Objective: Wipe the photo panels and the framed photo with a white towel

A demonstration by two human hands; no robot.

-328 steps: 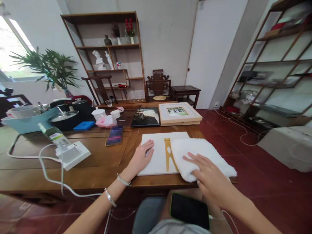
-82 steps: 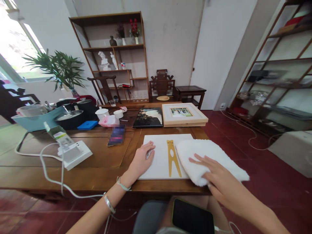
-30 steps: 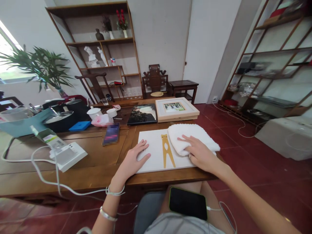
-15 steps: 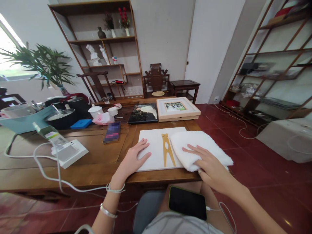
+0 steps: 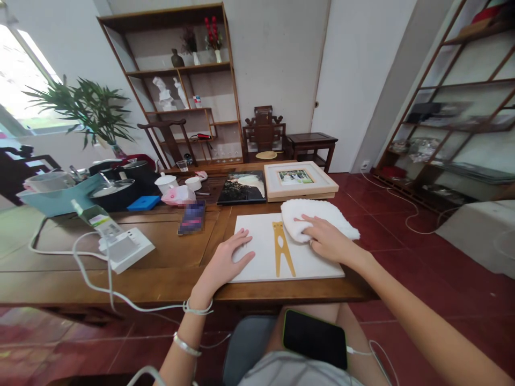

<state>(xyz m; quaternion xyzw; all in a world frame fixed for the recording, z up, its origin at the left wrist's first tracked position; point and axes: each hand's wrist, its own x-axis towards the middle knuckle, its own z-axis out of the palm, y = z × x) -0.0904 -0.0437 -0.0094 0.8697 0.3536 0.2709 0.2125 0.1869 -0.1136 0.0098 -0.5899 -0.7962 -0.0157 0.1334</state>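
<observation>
A white board [image 5: 261, 257] lies flat at the near edge of the wooden table [image 5: 169, 252], with a yellow clothespin-shaped piece [image 5: 282, 248] on it. My left hand [image 5: 227, 261] rests open and flat on the board's left part. My right hand [image 5: 326, 239] presses a fluffy white cloth [image 5: 317, 217] onto the board's far right corner, fingers laid over the cloth and partly curled into it.
Beyond the board lie a dark photo print [image 5: 242, 187] and a light wooden picture frame [image 5: 298, 180]. A phone [image 5: 192, 217], a white power strip [image 5: 127, 247] with cables, pots and bowls fill the table's left. A black phone [image 5: 315, 338] rests on my lap.
My right hand has pushed the cloth from the board's near right edge up to its far right corner, bunching it smaller. My left hand has stayed on the board.
</observation>
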